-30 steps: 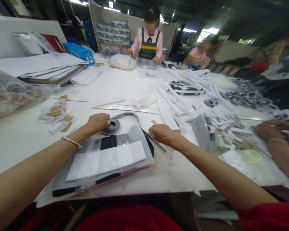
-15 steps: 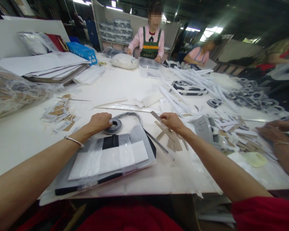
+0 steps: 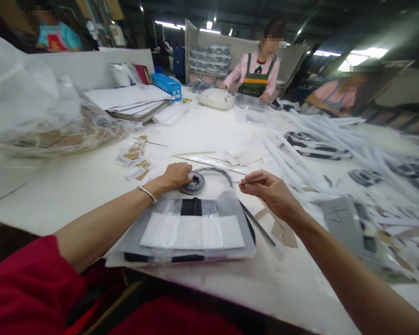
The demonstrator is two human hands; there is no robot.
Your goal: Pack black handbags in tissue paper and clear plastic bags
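My left hand (image 3: 177,176), a bracelet on its wrist, is closed at the left edge of a rolled coil of grey-and-black strip (image 3: 193,184). The coil's free end curves right across the table. Pinched in my right hand (image 3: 270,190) is a thin brownish card strip (image 3: 253,179), seen nearly edge-on. In front of me lies a flat grey-and-black bundle (image 3: 132,237), with a white padded sheet (image 3: 195,231) and clear film on top. A dark narrow strip (image 3: 260,224) sticks out at its right, beside brown card pieces (image 3: 284,232).
At left are a bulging clear plastic bag (image 3: 66,135) and small tags (image 3: 134,158). Stacked boards (image 3: 136,102) and a blue box (image 3: 166,85) stand behind. White strips (image 3: 289,163), more coils (image 3: 365,177) and a grey tape dispenser-like object (image 3: 342,223) lie right. Co-workers sit or stand around.
The view has swung left, so everything sits further right. My right hand has turned and drawn the card strip nearer the coil. My left hand stays at the coil.
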